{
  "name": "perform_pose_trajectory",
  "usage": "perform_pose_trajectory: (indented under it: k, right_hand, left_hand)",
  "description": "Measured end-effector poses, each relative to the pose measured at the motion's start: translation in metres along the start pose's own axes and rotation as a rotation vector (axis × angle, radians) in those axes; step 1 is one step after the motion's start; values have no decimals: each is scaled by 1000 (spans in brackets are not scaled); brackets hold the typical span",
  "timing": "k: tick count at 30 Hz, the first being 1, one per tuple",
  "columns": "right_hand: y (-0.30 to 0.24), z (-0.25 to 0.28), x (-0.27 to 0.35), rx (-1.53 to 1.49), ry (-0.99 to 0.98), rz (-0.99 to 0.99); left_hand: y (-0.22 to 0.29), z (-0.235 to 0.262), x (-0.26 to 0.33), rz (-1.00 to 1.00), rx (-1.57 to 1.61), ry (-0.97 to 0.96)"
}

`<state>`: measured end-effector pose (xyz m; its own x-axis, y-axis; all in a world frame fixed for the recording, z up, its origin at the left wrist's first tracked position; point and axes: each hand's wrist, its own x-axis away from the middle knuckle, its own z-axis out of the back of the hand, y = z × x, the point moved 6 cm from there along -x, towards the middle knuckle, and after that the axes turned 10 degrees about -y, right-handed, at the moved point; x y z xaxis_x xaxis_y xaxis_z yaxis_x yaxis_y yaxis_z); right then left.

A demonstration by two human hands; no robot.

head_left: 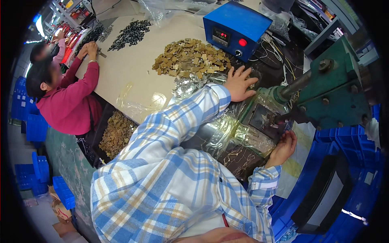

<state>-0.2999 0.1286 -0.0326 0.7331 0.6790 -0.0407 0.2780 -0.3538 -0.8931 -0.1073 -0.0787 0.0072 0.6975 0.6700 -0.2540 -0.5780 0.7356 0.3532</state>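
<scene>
My left hand [241,84] lies with fingers spread on the clear plastic film, beside the silvery small parts [190,86] and below the blue control box. My right hand [283,148] is at the right edge of the press's dark metal block [264,120]. Its fingers are bent together; whether a small part is between them is too small to make out. Above the block stands the green press [338,89], its rod pointing down at the block. Clear plastic film [249,139] covers the surface around the press base.
A pile of brass-coloured flat pieces [190,58] lies on the table beyond my left arm. The blue control box [237,28] stands behind it, with white cables [279,56] alongside. Black parts [129,34] lie farther left, near a co-worker in a red top [71,105]. Blue bins [344,141] are at right.
</scene>
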Motion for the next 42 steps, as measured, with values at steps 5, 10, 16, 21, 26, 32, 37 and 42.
perform_pose_trajectory:
  k: [5,10,16,21,26,32,37,42]
  right_hand:
    - [-1,1,4,7,12,-22]
    - [1,1,1,17,-6,-24]
    - [1,1,0,17,-23,-29]
    - [0,0,0,30,-29,-30]
    - [-1,0,0,25,-32,-31]
    - [1,4,-3,51,-30,-12]
    - [3,7,-2,52,-70,-22]
    - [-2,2,1,64,-26,-16]
  left_hand:
    - [-13,-29,-10,-52,2,-41]
    - [-10,-14,-3,-180,80,-21]
    - [8,-2,51,-270,89,-76]
    - [20,18,90,-228,64,-47]
    - [-27,48,110,17,376,128]
    - [-29,49,101,27,290,151]
    - [-31,42,92,40,209,-22]
    - [-32,44,104,137,266,-222]
